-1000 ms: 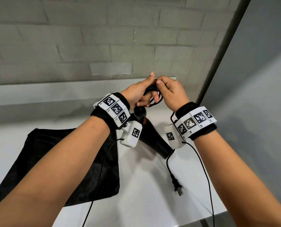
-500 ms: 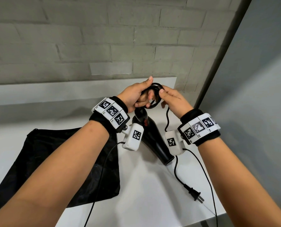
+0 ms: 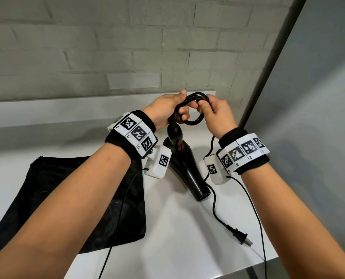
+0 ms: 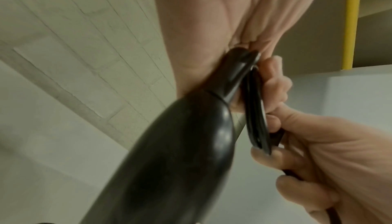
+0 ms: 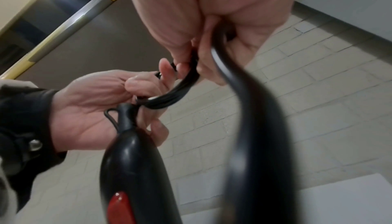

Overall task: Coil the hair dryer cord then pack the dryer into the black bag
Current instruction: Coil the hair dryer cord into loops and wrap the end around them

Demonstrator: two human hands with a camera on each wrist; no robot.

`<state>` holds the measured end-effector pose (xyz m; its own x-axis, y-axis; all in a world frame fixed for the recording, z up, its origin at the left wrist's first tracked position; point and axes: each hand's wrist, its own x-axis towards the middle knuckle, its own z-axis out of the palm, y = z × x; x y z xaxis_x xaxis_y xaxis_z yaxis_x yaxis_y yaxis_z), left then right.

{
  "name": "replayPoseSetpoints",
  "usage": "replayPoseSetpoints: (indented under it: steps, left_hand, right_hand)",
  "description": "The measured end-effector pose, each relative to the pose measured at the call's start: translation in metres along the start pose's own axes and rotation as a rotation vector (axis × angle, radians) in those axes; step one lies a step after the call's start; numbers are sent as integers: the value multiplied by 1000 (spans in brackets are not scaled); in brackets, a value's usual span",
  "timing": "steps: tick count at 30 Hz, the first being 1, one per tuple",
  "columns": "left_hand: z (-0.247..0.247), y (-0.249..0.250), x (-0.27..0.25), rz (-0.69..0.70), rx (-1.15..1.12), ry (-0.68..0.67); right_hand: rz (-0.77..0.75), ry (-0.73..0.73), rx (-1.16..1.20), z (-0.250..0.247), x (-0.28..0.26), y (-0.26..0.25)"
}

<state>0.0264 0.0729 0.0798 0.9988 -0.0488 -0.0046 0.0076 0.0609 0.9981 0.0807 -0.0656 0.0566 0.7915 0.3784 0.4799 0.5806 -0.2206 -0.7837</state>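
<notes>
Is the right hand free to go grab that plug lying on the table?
Probably not yet: the right hand grips the coiled cord with the left hand. The path to the plug looks clear.

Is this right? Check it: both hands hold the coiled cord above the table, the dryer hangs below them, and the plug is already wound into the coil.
One part is wrong. The plug is not in the coil: the head view shows it lying on the table, on a loose tail. The left hand and right hand do hold the coiled cord, with the dryer below.
</notes>
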Motion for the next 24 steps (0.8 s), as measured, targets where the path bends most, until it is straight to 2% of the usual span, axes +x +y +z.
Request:
replayPoseSetpoints:
  steps: [4,8,16,24]
  left_hand:
    - [4,2,1,-30,58,34]
    - [1,2,0,8,-106,131]
    - [-9,-5,-4,-30,-240,48]
    - [-11,-7,-5,-54,-274,98]
  right_hand:
    - [-21,-18,-13,4,-2,-1]
    - [-29,-91,31,0,-5,1]
    - [-51,-115,-117,4,-20,26]
    - [-95,-53,-182,7,-28,21]
